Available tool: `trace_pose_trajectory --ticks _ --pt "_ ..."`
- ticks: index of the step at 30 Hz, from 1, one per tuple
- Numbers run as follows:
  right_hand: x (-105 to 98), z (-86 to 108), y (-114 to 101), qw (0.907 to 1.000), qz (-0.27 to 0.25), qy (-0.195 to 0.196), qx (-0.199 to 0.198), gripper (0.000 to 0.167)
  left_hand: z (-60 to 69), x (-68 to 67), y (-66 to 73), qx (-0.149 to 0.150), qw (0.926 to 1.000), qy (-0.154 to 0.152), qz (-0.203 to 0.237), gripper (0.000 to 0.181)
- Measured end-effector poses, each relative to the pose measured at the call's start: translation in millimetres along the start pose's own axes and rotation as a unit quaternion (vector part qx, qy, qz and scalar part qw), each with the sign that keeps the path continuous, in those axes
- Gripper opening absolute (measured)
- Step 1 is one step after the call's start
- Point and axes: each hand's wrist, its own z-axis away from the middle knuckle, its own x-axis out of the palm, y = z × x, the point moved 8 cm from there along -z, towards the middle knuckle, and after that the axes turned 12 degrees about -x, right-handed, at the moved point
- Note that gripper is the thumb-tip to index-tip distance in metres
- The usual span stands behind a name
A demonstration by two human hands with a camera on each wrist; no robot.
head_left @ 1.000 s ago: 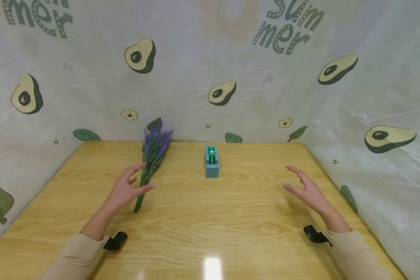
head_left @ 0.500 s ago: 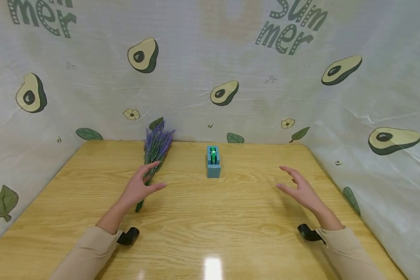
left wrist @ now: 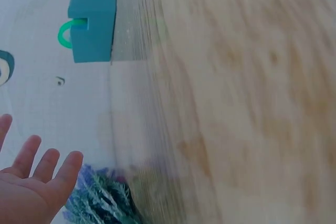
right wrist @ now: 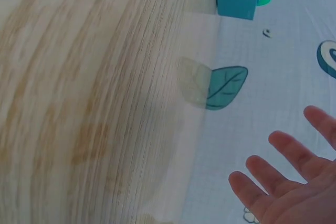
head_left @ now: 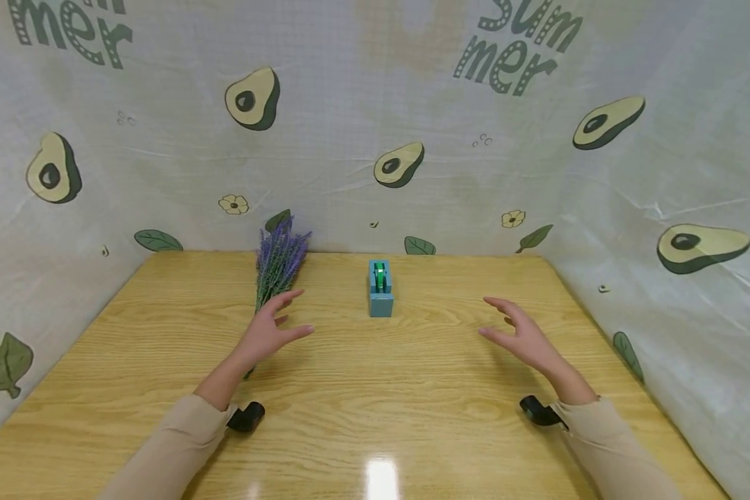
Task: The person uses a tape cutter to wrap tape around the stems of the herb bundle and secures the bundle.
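Observation:
A blue tape dispenser [head_left: 380,304] with a green roll [head_left: 380,276] stands towards the back middle of the table; both wrist views show it too. Left of it lies a bunch of lavender [head_left: 280,260], its stems partly hidden behind my left hand [head_left: 269,335]. That hand hangs over the table with thumb and fingers apart, holding nothing. On the other side my right hand [head_left: 525,340] is held in the air, fingers spread and nothing in them. Each hand is some way from the dispenser. In the left wrist view, lavender [left wrist: 102,198] shows beside the fingers.
The wooden table [head_left: 375,396] ends at a pale cloth backdrop [head_left: 331,153] printed with avocados and leaves, which also runs along both sides. A black wrist camera [head_left: 246,417] sits at the left cuff, another camera [head_left: 539,411] at the right.
Both hands have moved inward towards the middle of the table, the left one passing across the lavender stems. The dispenser and the lavender have stayed where they were.

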Motion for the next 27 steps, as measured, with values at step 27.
trace_pose_trajectory --ticks 27 --pt "31 -19.7 -23 0.9996 -0.023 -0.009 -0.016 0.058 -27.6 37.1 -2.0 -0.085 0.9956 -0.019 0.035 0.070"
